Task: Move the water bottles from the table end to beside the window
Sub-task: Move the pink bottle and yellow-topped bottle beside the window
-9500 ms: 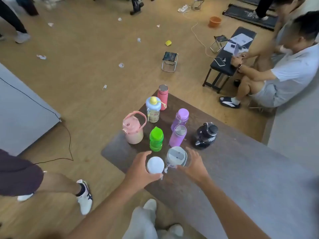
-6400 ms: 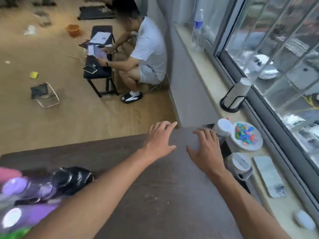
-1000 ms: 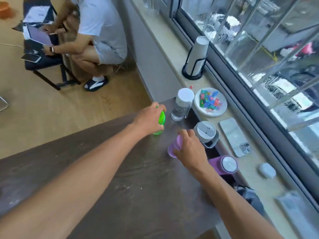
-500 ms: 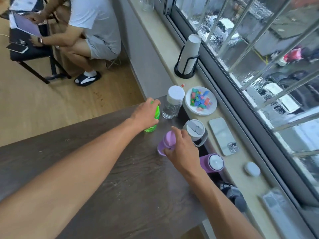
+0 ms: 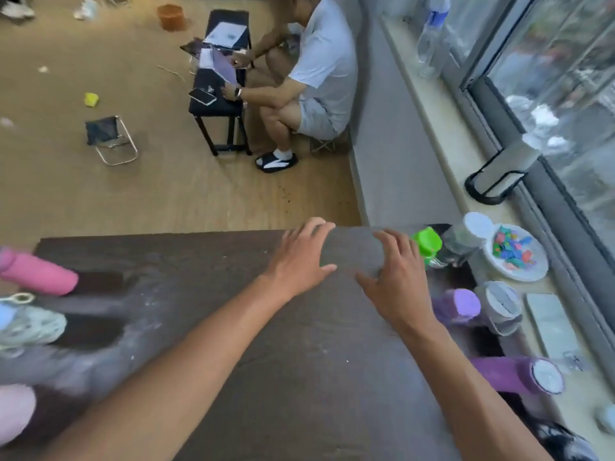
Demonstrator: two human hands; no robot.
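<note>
Both hands hover empty over the dark table (image 5: 233,327), fingers spread: my left hand (image 5: 301,257) mid-table, my right hand (image 5: 396,277) nearer the window. At the window end stand a green bottle (image 5: 427,244), a clear white-capped bottle (image 5: 466,237), a purple bottle (image 5: 457,306), a grey-lidded bottle (image 5: 501,306), a second purple bottle with a white lid (image 5: 519,374) and a black bottle (image 5: 565,444). At the far left edge, blurred, are a pink bottle (image 5: 36,274), a pale patterned bottle (image 5: 30,324) and a light pink jug (image 5: 13,414).
On the sill (image 5: 442,128) lie a plate of coloured pieces (image 5: 532,271), a phone (image 5: 552,322), a black cup holder (image 5: 496,181) and a plastic bottle (image 5: 431,38). A person (image 5: 316,71) sits by a small black table (image 5: 219,88). A folding stool (image 5: 108,138) stands on the floor.
Both hands have let go of the green and purple bottles, now standing by the window, and have drawn back over the table. My view has swung left, showing the remaining bottles.
</note>
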